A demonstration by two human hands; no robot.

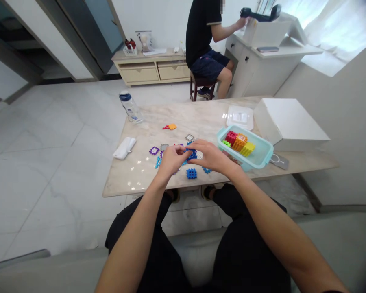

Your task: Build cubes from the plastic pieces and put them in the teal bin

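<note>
My left hand [172, 158] and my right hand [210, 155] meet over the table, fingers bent in a pinch. Between them is a blue interlocking block [191, 154], partly covered by the fingers. Just below it on the table lies a stack of blue interlocking blocks [191, 173]. Flat toothed pieces lie around my hands: a purple one [154, 150], a grey one [189, 137], a light blue one [157, 162] and a blue one [206, 169]. Farther back is an orange piece [172, 126] with a red strip joined to it. My fingers hide several other pieces.
A turquoise bin [264, 160] holds red, orange, yellow and green blocks. Behind it are a clear lid [240, 117] and a white box [293, 122]. A phone [279, 161], a tissue pack [125, 147] and a water bottle [131, 108] rest on the table [118, 179]. A person [205, 40] sits beyond.
</note>
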